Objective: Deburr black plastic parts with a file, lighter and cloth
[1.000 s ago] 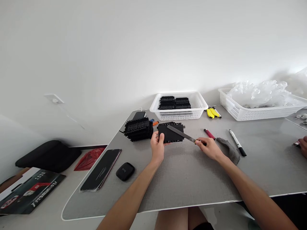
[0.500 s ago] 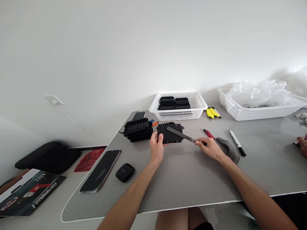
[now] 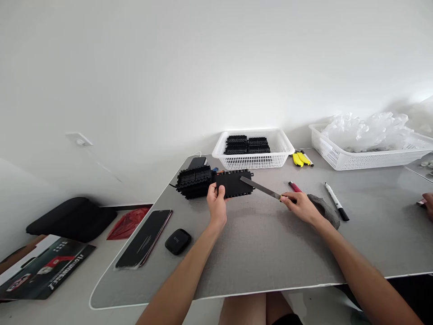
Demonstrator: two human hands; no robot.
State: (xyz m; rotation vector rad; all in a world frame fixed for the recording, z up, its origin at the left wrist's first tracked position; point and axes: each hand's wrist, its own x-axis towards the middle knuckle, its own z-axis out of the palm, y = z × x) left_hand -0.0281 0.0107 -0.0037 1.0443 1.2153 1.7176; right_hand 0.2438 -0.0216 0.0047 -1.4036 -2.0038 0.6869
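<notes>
My left hand grips a flat black plastic panel by its left end, thumb on top. Notched teeth run along the panel's long edges, and it is tilted above the table. My right hand is closed round the handle end of a flat metal file. The file's tip lies over the right part of the panel's face; whether it presses on it I cannot tell. Just left of the panel stands a stack of similar black panels. Beneath and beside my right wrist lies a grey cloth.
Behind stands a white basket of black panels; at right, another basket holds clear plastic bags. Yellow-handled tools, a red-handled item, a marker, a black case and a phone-like slab lie around. Another person's hand shows at right.
The panel in my left hand has shifted slightly left and up and is tilted more. The file has slid toward the panel's right end, my right hand moving slightly right.
</notes>
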